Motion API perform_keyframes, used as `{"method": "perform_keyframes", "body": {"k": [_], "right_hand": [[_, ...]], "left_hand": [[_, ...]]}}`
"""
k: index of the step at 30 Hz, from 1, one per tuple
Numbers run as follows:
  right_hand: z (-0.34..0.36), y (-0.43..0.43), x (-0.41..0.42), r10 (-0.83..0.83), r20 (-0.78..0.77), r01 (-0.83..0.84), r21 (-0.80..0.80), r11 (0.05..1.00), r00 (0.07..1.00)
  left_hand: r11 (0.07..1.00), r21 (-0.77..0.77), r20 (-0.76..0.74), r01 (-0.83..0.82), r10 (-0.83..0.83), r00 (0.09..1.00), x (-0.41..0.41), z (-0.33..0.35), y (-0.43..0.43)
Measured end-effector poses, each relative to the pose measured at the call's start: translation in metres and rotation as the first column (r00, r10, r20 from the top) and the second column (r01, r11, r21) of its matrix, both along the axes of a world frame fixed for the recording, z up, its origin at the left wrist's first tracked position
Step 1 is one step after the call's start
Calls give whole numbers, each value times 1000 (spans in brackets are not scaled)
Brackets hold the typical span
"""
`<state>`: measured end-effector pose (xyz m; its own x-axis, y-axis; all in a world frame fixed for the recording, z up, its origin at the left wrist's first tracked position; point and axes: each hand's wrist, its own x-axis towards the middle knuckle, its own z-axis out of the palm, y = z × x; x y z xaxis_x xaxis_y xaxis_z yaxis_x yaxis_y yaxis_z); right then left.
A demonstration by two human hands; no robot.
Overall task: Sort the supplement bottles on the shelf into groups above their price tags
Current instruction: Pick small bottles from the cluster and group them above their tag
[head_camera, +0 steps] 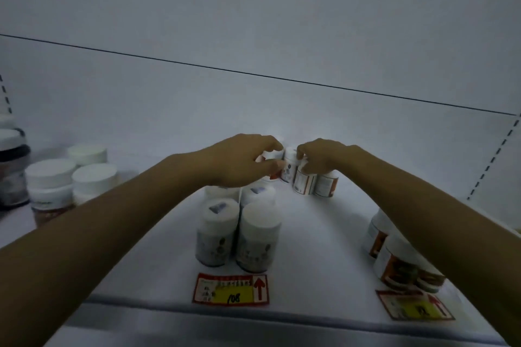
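Currently both hands work the loose cluster of small btls at the shelf back, frame centre. Left hand (242, 162) curls thumb + fingers round an orange-label small btl (274, 175), mostly hidden behind the hand. Right hand (321, 160) has fingers curled over the cap of a tilted btl (303, 182); the tilt suggests it's being tipped out of the cluster. Between them a grey-label small btl (289, 167) stands upright, close against both neighbours. A spare orange-label btl (327, 184) sits just right of the tilted one. Mixed labels = prob unsorted leftovers, hence the two-handed pick.

Looks sorted already: four white-cap btls (239, 228) in a tight block directly above the 108 tag (231, 289), lower centre. Orange-label jars (400, 259) sit above the second tag (414, 304), lower right, partly under the right forearm. White-lid jars (70, 175) are stacked at frame left, tag not in view.

Room: bare shelf (324, 242) between the centre block and the right jars gives an open lane for pulling btls forward. Left hand hangs right over the block's rear caps, so knock risk there. Back panel (253, 51) is close behind the cluster, no room rearward. Front lip runs just below the tags; btls need to stay behind it.
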<state>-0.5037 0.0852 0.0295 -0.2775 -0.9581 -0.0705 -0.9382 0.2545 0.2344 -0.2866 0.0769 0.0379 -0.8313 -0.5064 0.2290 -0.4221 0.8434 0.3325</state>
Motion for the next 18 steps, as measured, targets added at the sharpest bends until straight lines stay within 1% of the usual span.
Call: {"method": "perform_keyframes", "body": {"k": [2,4,7,10,12,14,16,18], "right_hand": [[-2,-1,-6,55,-8,-55,-15,998,998],[-2,-1,-12,109,16,-109,-28,994,994],[0,3,-19,190,111,-182,-77,980,976],[9,12,-20,279,210,-240,-193,951,937],[21,22,-18,350,284,-269,-287,919,893],[36,35,-14,416,363,-270,-389,881,834],[50,52,-11,468,448,-243,-472,847,762],[60,69,-11,497,532,-196,-522,830,686]], "left_hand": [[999,-11,-9,-47,47,999,-5,-1,7],[994,-44,-34,-97,95,995,-11,-1,17],[983,-80,-88,-166,159,983,-22,-1,34],[965,-101,-146,-243,227,963,-34,-4,49],[952,-63,-214,-301,281,935,-43,-7,58],[942,15,-310,-335,323,894,-53,-12,67],[928,112,-410,-355,368,835,-64,-17,76],[919,194,-499,-343,394,772,-74,-25,84]]}}
